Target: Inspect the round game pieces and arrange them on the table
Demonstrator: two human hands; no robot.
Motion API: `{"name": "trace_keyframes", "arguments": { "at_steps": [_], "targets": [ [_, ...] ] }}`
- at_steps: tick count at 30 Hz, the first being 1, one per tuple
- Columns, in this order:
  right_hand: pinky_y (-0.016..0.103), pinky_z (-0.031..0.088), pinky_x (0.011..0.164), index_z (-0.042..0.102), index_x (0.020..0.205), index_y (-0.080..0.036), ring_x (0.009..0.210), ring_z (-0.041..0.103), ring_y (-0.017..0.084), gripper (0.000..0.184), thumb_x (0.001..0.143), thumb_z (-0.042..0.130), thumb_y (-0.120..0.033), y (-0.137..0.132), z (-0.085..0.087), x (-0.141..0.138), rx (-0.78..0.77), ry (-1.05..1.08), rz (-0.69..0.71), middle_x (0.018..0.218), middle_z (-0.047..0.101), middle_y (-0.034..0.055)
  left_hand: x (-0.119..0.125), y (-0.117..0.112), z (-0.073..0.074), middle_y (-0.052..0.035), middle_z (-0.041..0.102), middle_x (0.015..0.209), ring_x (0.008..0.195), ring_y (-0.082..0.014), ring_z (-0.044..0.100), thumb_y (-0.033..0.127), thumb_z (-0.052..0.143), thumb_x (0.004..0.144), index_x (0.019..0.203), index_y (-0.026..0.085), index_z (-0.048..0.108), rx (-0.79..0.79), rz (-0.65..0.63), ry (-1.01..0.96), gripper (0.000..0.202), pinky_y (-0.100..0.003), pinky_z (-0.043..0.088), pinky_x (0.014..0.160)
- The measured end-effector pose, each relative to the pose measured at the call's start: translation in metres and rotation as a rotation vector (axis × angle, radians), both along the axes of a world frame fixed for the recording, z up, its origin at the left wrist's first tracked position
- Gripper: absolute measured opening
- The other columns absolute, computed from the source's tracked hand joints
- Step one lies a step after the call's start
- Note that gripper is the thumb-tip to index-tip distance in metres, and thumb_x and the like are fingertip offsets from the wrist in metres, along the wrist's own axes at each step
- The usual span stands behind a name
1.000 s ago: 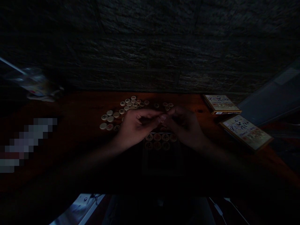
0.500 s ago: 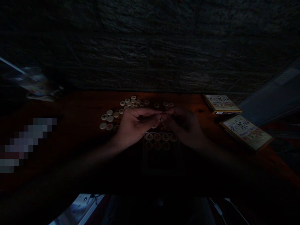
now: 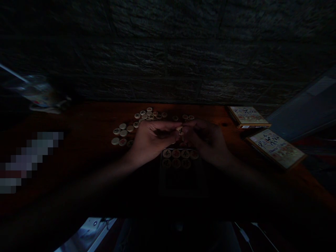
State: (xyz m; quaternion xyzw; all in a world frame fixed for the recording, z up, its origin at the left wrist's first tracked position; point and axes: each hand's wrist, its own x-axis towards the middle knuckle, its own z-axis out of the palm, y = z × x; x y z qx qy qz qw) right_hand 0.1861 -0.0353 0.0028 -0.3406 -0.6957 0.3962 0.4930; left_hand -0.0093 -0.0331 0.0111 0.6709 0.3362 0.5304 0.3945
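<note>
The scene is very dark. My left hand and my right hand meet fingertip to fingertip over a reddish wooden table. Both are pinched on a small round game piece held between them. Under the hands, several round pieces with red and dark marks lie in rows inside a shallow dark tray. A loose scatter of pale round pieces lies on the table behind and left of my left hand.
Two flat printed boxes lie at the right, one at the back and one nearer. A clear plastic bag sits at the far left. A dark stone wall rises behind the table. White cables hang below the front edge.
Both hands have shifted slightly away from me, still pinched together on the small piece. Nothing else has moved.
</note>
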Motion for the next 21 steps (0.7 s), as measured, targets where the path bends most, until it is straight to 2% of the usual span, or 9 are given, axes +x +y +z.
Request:
{"name": "trace_keyframes", "arguments": {
  "at_steps": [4, 9, 15, 21],
  "targets": [
    [0.021, 0.054, 0.058, 0.073, 0.104, -0.019, 0.067, 0.07, 0.012, 0.012, 0.096, 0.069, -0.028, -0.0004, 0.0017, -0.0014, 0.017, 0.024, 0.002, 0.08, 0.075, 0.0007, 0.0001, 0.0012, 0.0, -0.0042, 0.084, 0.1, 0.087, -0.0163, 0.081, 0.006, 0.082, 0.078, 0.111, 0.018, 0.081, -0.017, -0.044, -0.021, 0.035, -0.021, 0.066, 0.08],
    [0.023, 0.055, 0.063, 0.072, 0.097, -0.019, 0.071, 0.071, 0.013, 0.014, 0.092, 0.075, -0.032, -0.0002, 0.0025, -0.0029, 0.026, 0.014, -0.012, 0.081, 0.076, 0.0008, 0.0007, -0.0002, -0.0001, -0.005, 0.084, 0.101, 0.088, -0.0176, 0.081, 0.005, 0.081, 0.08, 0.11, 0.019, 0.081, 0.002, -0.087, -0.025, 0.033, -0.024, 0.066, 0.082],
    [0.022, 0.054, 0.06, 0.071, 0.086, -0.018, 0.067, 0.07, 0.012, 0.02, 0.085, 0.083, -0.035, -0.0008, 0.0017, -0.0027, 0.01, 0.019, -0.041, 0.078, 0.077, 0.0007, 0.0014, -0.0031, -0.0027, -0.0037, 0.084, 0.105, 0.091, -0.0139, 0.08, 0.008, 0.082, 0.083, 0.113, 0.02, 0.081, 0.032, -0.111, 0.017, 0.032, -0.016, 0.063, 0.083],
    [0.02, 0.052, 0.056, 0.073, 0.085, -0.018, 0.062, 0.067, 0.011, 0.02, 0.09, 0.078, -0.037, -0.0012, 0.005, -0.0026, -0.018, 0.013, -0.04, 0.072, 0.073, -0.0005, 0.0025, -0.0021, 0.0001, -0.0045, 0.084, 0.103, 0.091, -0.0163, 0.081, 0.007, 0.082, 0.081, 0.108, 0.019, 0.082, 0.0, -0.099, -0.028, 0.029, -0.02, 0.065, 0.082]
  ]
}}
